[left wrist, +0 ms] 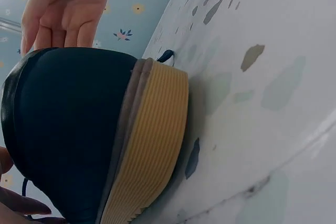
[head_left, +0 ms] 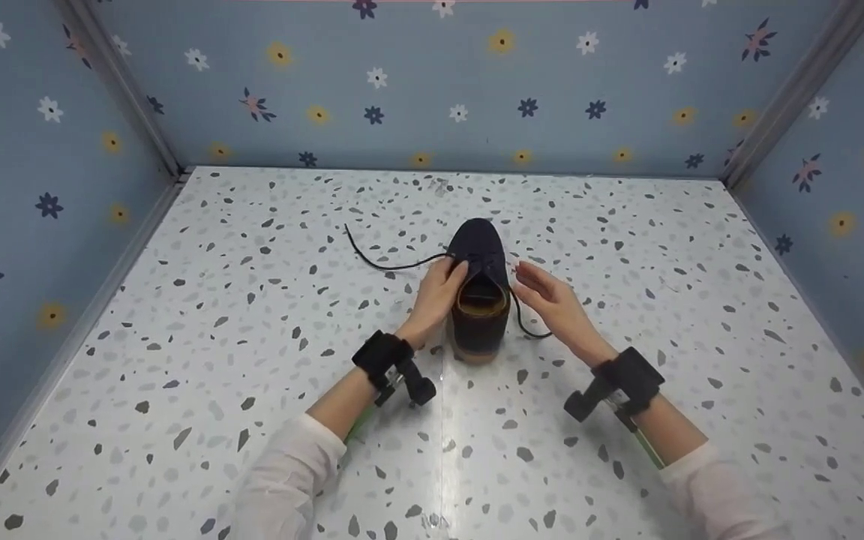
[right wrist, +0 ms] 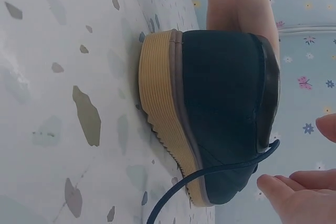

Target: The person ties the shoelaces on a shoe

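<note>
A dark blue lace-up shoe (head_left: pixel 475 247) with a tan ribbed sole (left wrist: pixel 157 124) stands on the table, toe pointing away from me. My left hand (head_left: pixel 434 294) is at its left side, fingers along the upper and thumb by the opening. In the left wrist view a gap shows between thumb and fingers. My right hand (head_left: pixel 561 307) is just off the shoe's right side, fingers loosely extended, with nothing in them. One dark lace (head_left: pixel 394 266) trails out to the left. The other lace (right wrist: pixel 210 170) hangs down the right side and reaches the table below my right hand.
The speckled white table (head_left: pixel 252 225) surrounds the shoe. Blue flowered panels (head_left: pixel 439 75) stand at the back and both sides, with metal posts (head_left: pixel 121 90) at the corners. Black straps with cameras (head_left: pixel 383 358) sit on both wrists.
</note>
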A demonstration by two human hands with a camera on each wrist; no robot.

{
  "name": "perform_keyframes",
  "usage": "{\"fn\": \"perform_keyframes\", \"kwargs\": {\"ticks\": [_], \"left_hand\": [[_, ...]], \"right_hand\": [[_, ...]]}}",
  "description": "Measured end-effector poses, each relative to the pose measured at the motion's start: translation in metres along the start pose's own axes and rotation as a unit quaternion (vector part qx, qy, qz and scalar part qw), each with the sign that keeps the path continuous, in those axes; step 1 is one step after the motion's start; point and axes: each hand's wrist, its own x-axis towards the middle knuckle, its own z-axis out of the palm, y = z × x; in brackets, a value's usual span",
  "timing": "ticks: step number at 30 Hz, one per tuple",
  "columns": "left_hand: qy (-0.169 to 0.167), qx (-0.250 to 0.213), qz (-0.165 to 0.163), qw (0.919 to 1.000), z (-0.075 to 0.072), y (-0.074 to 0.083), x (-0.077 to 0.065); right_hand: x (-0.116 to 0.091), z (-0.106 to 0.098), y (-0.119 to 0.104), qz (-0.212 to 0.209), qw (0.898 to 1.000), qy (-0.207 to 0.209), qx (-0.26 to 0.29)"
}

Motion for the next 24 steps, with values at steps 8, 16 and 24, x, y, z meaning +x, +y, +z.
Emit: {"fn": "perform_keyframes", "kwargs": {"ticks": [8,16,24], "left_hand": [[0.052,-0.068,0.080,0.9931,0.001,0.003,0.010],[0.075,-0.083,0.118,0.9868,0.001,0.009,0.014],[0.058,-0.103,0.111,0.9867,0.008,-0.002,0.020]], "right_hand": [[0.005,-0.013,0.063,-0.055,0.998,0.032,-0.020],[-0.011,-0.013,0.076,-0.062,0.995,0.054,-0.060],[-0.030,-0.003,0.035,-0.027,0.997,0.020,-0.073]]}}
